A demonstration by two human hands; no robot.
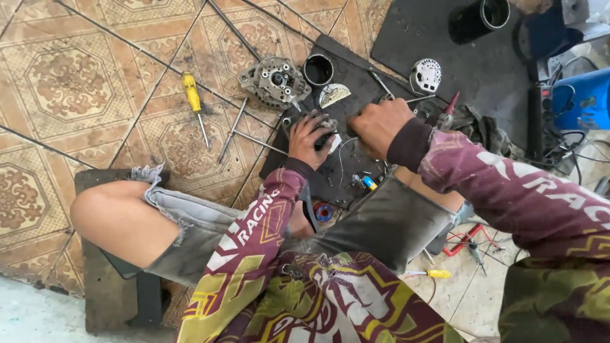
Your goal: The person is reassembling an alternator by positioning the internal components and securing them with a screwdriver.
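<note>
Our left hand (pixel 309 136) is spread, fingers curled down over a small metal part (pixel 327 124) on the black mat (pixel 356 76); it presses and steadies the part rather than lifting it. Our right hand (pixel 379 124) is closed in a fist just at three o'clock of it, knuckles up, and seems to grip a thin tool, though the tool's working end is hidden under the hand and we cannot tell what kind it is.

We judge the part to be hard, stiff metal, dense for its bulk and probably greasy, so it could slide under the fingers. The safest hold is on its outer rim, pinched from both sides, well off any fine wires.

At eleven o'clock of the hands lies a cast alternator housing (pixel 275 81), which looks heavy and rigid and is best taken by its body with the whole hand. Just at its three o'clock stands a dark ring-shaped sleeve (pixel 318 68). Further to nine o'clock a yellow-handled screwdriver (pixel 192 96) lies on the tiled floor (pixel 70 82), and a white round cover (pixel 426 75) sits at one o'clock on the mat.
</note>
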